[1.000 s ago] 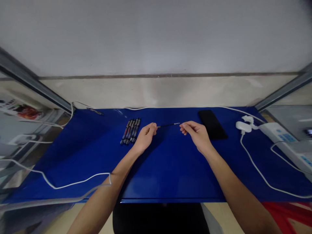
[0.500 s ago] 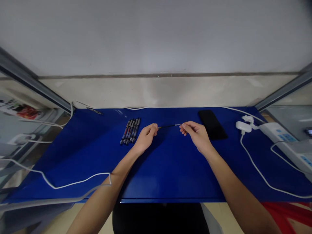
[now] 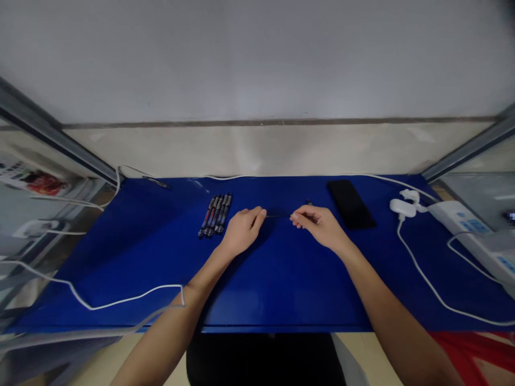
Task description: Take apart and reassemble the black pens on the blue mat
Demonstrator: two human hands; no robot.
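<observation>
A thin dark pen refill [image 3: 277, 216] stretches level between my two hands, just above the blue table. My left hand [image 3: 243, 228] pinches one end between thumb and fingers. At the other end, the fingertips of my right hand [image 3: 317, 222] are closed on it. Left of my left hand, several pens [image 3: 216, 214] lie side by side in a row. Behind my right hand a small dark piece [image 3: 309, 202] shows in part, and I cannot make out what it is.
A black phone [image 3: 351, 205] lies right of my right hand. Further right are a white charger [image 3: 402, 208] with its cable and a power strip [image 3: 462, 217]. Another pen [image 3: 156, 182] lies at the back left. White cable [image 3: 120, 304] crosses the left side of the blue table [image 3: 281, 289].
Both hands have come slightly closer together and lower, and less of the refill shows between them. The small dark piece behind my right hand now shows.
</observation>
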